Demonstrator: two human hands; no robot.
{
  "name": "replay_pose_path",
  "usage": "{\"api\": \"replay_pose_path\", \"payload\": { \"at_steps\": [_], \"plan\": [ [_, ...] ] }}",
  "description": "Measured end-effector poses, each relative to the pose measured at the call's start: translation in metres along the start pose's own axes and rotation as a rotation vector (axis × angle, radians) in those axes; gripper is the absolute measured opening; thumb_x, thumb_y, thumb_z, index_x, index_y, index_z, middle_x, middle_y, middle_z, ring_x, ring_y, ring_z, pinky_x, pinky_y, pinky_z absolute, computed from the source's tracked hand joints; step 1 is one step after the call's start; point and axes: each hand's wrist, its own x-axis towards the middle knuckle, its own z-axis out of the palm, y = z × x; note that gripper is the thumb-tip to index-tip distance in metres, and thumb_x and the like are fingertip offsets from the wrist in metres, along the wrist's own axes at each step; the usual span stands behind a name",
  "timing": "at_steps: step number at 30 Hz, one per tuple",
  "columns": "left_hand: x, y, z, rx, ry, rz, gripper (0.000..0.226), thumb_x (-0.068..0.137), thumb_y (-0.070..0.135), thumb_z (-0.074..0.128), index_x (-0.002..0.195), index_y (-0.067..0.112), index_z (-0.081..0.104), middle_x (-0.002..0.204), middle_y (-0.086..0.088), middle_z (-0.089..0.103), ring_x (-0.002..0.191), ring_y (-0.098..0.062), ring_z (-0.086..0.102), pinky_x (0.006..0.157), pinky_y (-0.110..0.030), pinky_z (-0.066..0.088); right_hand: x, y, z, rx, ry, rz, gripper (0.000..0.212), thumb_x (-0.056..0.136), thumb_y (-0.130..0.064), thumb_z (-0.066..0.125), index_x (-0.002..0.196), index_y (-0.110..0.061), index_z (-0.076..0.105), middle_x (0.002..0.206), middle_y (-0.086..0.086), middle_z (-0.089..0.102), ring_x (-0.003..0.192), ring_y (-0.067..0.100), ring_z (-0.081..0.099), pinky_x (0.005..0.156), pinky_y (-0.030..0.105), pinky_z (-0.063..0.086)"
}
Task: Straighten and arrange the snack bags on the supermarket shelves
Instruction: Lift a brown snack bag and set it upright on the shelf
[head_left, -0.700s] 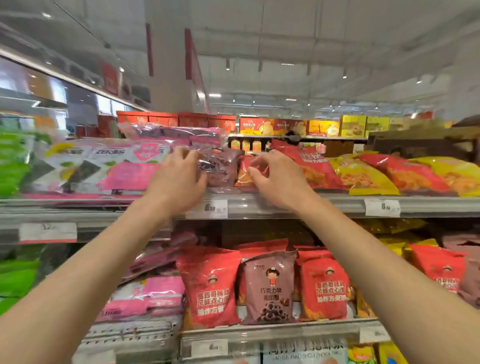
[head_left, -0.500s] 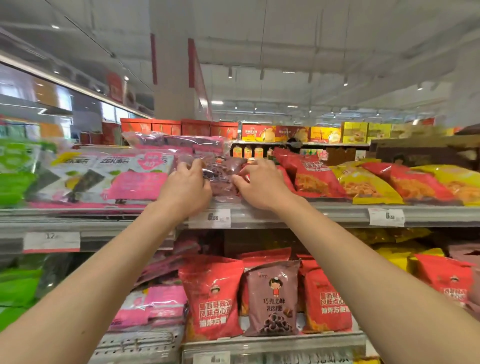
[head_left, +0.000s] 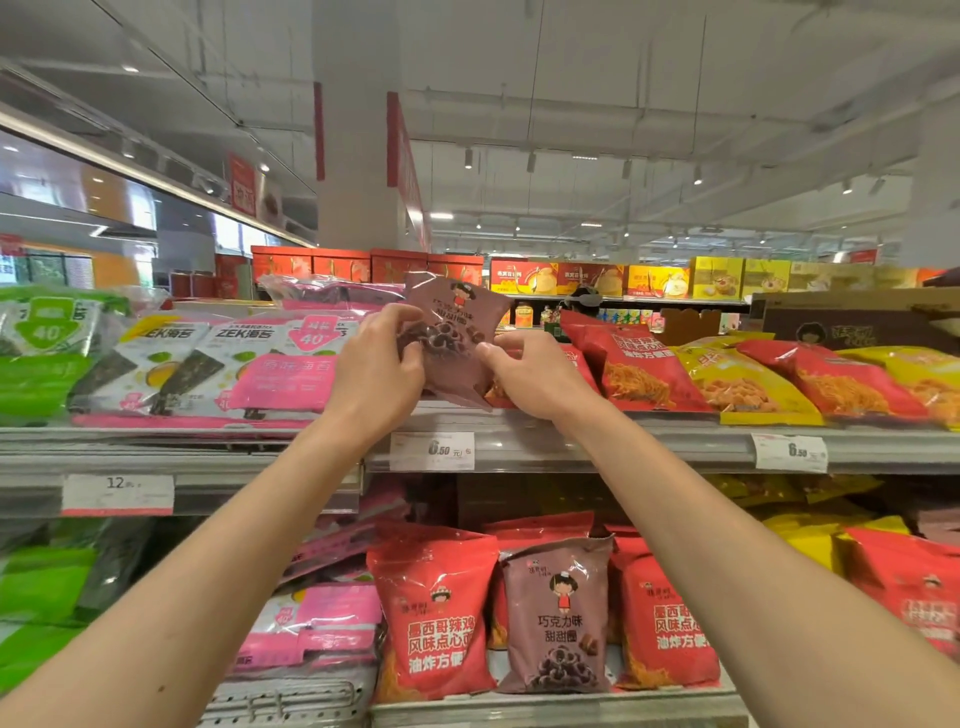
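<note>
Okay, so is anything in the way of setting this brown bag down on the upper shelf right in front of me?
Nothing visible blocks it. Both the left hand and right hand hold the brown bag upright over the upper shelf, in the gap between the pink seaweed packs and the red bags.

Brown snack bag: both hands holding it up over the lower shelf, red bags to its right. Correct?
Not quite. In the head view the left hand and right hand hold the brown snack bag upright over the upper shelf, not the lower one. The red bags do lie to its right.
</note>
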Motion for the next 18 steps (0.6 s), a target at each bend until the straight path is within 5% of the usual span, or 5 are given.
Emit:
{"api": "replay_pose_path", "payload": {
  "at_steps": [4, 9, 14, 18],
  "plan": [
    [0.000, 0.003, -0.008, -0.002, 0.093, 0.066, 0.038, 0.099, 0.009, 0.058, 0.136, 0.016, 0.059, 0.136, -0.001, 0.062, 0.124, -0.019, 0.058, 0.108, -0.041, 0.047, 0.004, -0.004, 0.007, 0.118, 0.049, -0.029, 0.030, 0.104, -0.032, 0.057, 0.127, -0.013, 0.065, 0.106, -0.008, 0.067, 0.092, 0.000, 0.064, 0.073, 0.013, 0.049],
    [0.004, 0.007, -0.024, -0.060, 0.190, 0.071, 0.035, 0.098, 0.013, 0.064, 0.133, 0.017, 0.062, 0.133, 0.001, 0.062, 0.110, -0.009, 0.060, 0.099, -0.030, 0.051, 0.006, -0.012, 0.014, 0.342, 0.044, 0.053, 0.031, 0.101, -0.032, 0.063, 0.128, -0.020, 0.051, 0.104, -0.010, 0.071, 0.070, -0.004, 0.072, 0.047, 0.015, 0.052],
    [0.002, 0.002, -0.032, -0.196, 0.185, 0.015, 0.033, 0.095, 0.021, 0.071, 0.127, 0.024, 0.065, 0.128, 0.008, 0.063, 0.101, 0.002, 0.061, 0.070, -0.003, 0.048, 0.009, -0.024, 0.015, 0.508, 0.047, 0.040, 0.032, 0.100, -0.026, 0.065, 0.129, -0.016, 0.054, 0.108, -0.005, 0.071, 0.079, 0.002, 0.075, 0.064, 0.021, 0.061],
    [-0.014, 0.003, -0.028, -0.342, 0.174, -0.023, 0.032, 0.093, 0.025, 0.074, 0.124, 0.026, 0.067, 0.125, 0.010, 0.065, 0.106, 0.005, 0.063, 0.077, -0.015, 0.056, 0.001, -0.026, 0.009, 0.569, 0.045, 0.028, 0.025, 0.098, -0.030, 0.067, 0.119, -0.016, 0.066, 0.104, 0.006, 0.078, 0.086, 0.026, 0.078, 0.088, 0.049, 0.062]
  ]
}}
